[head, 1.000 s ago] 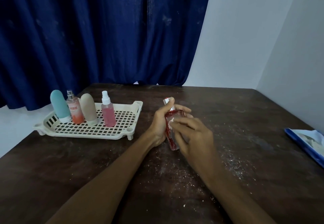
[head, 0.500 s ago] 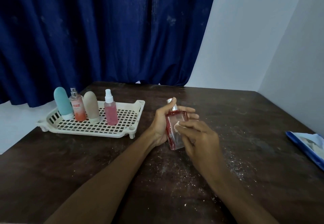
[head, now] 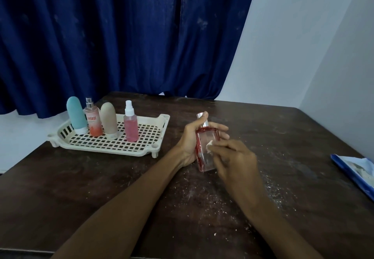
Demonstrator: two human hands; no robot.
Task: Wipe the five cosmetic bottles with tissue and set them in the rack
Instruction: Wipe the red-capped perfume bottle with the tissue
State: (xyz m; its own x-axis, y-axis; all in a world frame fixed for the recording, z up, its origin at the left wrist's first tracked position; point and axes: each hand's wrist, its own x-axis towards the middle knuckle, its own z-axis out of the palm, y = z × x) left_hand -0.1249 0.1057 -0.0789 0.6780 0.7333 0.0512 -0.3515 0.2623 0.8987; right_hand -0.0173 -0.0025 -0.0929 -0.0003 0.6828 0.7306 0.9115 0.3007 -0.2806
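I'm seeing four bottles standing in the cream lattice plastic rack [head: 113, 145] | left hand [head: 192, 143] clasping the fifth, a clear red-edged glass bottle [head: 206, 149], right of the rack | right hand [head: 236, 159] pinching white tissue [head: 209, 143], wiping | racking remaining

The right hand [head: 236, 161] has slid down the front of the glass bottle [head: 206, 149]. A second ago its fingers lay across the top part. Now more of the clear glass shows, and a bit of white tissue [head: 209, 143] peeks out at the fingertips.
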